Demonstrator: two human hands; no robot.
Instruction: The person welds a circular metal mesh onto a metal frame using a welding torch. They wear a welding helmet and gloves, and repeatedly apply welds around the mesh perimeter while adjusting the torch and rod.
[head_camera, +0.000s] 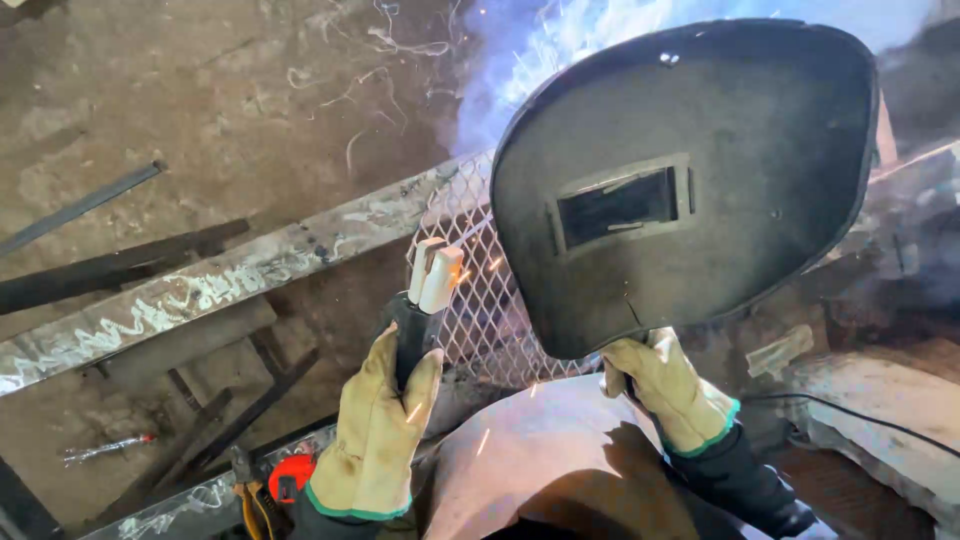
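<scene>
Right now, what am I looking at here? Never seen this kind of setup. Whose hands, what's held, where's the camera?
One view only, from a camera worn on the person's head, looking down at their own two gloved hands. The left hand grips a dark-handled electrode holder whose thin rod points at a wire mesh panel set in a metal frame. The right hand holds up a dark hand-held welding shield with a small viewing window. Bluish smoke and sparks rise behind the shield. Metal bars and an orange-handled tool lie on the dusty floor.
</scene>
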